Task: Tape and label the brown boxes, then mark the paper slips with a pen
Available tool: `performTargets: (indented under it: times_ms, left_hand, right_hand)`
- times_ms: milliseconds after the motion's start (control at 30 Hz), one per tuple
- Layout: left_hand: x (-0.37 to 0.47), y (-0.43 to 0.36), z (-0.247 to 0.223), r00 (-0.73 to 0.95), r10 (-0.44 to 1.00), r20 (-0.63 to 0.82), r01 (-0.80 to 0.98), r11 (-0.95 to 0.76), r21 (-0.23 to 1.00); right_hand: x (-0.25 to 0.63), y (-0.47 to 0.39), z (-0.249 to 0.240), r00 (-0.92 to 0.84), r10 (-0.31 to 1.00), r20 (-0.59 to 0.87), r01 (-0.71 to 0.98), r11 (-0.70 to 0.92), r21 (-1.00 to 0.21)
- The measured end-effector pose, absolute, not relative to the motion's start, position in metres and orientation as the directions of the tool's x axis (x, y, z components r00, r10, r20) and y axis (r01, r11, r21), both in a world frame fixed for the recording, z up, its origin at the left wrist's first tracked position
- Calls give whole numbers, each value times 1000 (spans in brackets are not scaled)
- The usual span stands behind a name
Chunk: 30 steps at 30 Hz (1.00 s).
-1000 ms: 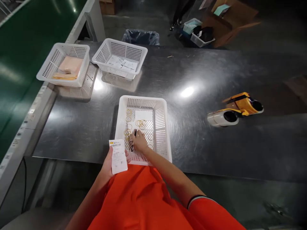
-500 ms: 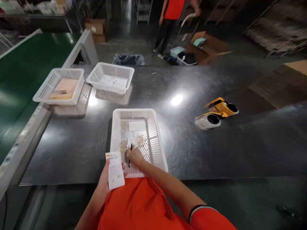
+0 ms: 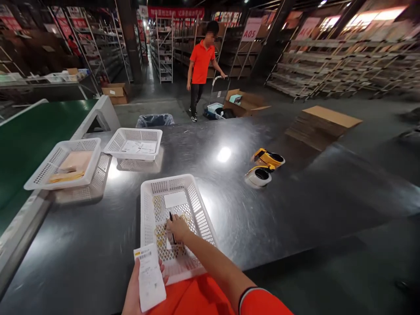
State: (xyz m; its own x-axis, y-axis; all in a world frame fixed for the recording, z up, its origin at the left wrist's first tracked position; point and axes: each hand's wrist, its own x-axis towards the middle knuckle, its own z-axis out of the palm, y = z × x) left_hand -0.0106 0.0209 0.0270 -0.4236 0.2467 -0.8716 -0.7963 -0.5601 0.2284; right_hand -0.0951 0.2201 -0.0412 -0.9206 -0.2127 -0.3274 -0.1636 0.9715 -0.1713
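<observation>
My left hand (image 3: 134, 280) is closed round a long white printed slip (image 3: 151, 278) with a barcode near its top, held at the near left corner of a white plastic basket (image 3: 145, 210). Inside that basket my right hand (image 3: 178, 228) is closed on a black pen (image 3: 171, 216), its fingers down near the basket floor. Several yellow rubber bands (image 3: 159, 236) lie round the fingers, and a white card (image 3: 175, 199) rests toward the far end. Part of another pale paper shows under the right hand; whether the fingers also grip it is hidden.
Two more white baskets stand at the left, one with papers (image 3: 139, 147), one with peach-coloured envelopes (image 3: 74, 162). Yellow tape dispensers (image 3: 267, 160) sit right on the metal table (image 3: 236, 210). A green conveyor (image 3: 49, 118) runs at left. Beyond, a person (image 3: 201, 65) holds a trolley handle.
My view has tilted up, bringing shelves and the whole co-worker into sight. Both hands keep their hold, the right still low in the basket.
</observation>
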Motion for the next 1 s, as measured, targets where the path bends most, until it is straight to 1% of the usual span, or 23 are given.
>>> performTargets:
  times_ms: [100, 200, 233, 333, 433, 533, 567, 600, 667, 733, 833, 933, 1000]
  left_hand:
    - [-14, 19, 20, -399, 246, -883, -803, -559, 207]
    - [-17, 17, 13, -367, 307, -878, -822, -550, 151]
    - [-16, 16, 11, -364, 307, -879, -824, -547, 150]
    - [-13, 15, 12, -412, 288, -864, -814, -543, 207]
    - [-10, 16, 21, -456, 270, -848, -802, -538, 260]
    - [-10, 17, 32, -462, 295, -836, -801, -543, 251]
    - [-11, 17, 35, -463, 309, -831, -801, -547, 243]
    - [-11, 18, 38, -463, 323, -825, -801, -550, 235]
    - [-11, 21, 43, -473, 352, -808, -803, -549, 231]
    - [-11, 25, 47, -492, 374, -786, -802, -545, 243]
    - [-10, 31, 52, -513, 429, -744, -807, -537, 247]
    - [-12, 35, 57, -489, 527, -695, -845, -484, 227]
    - [-14, 37, 59, -462, 557, -690, -866, -450, 216]
  right_hand:
    - [-101, 226, -39, -944, -128, -306, -61, 974, -218]
    - [-104, 230, -33, -963, -6, -269, 74, 955, -287]
    - [-104, 231, -30, -965, 26, -260, 111, 942, -316]
    - [-104, 235, -21, -960, 94, -262, 197, 893, -404]
    - [-101, 241, -13, -941, 159, -297, 294, 820, -491]
    - [-94, 252, -7, -908, 214, -359, 389, 748, -537]
    - [-91, 256, -5, -894, 250, -372, 434, 692, -577]
    - [-87, 259, -3, -873, 305, -381, 486, 602, -633]
    - [-78, 263, -1, -806, 428, -409, 567, 357, -742]
    - [-69, 262, 1, -731, 512, -452, 589, 137, -797]
    - [-57, 250, 2, -669, 531, -520, 590, -46, -806]
    - [-46, 231, 3, -623, 492, -608, 555, -270, -787]
    - [-39, 219, 4, -611, 464, -642, 508, -392, -767]
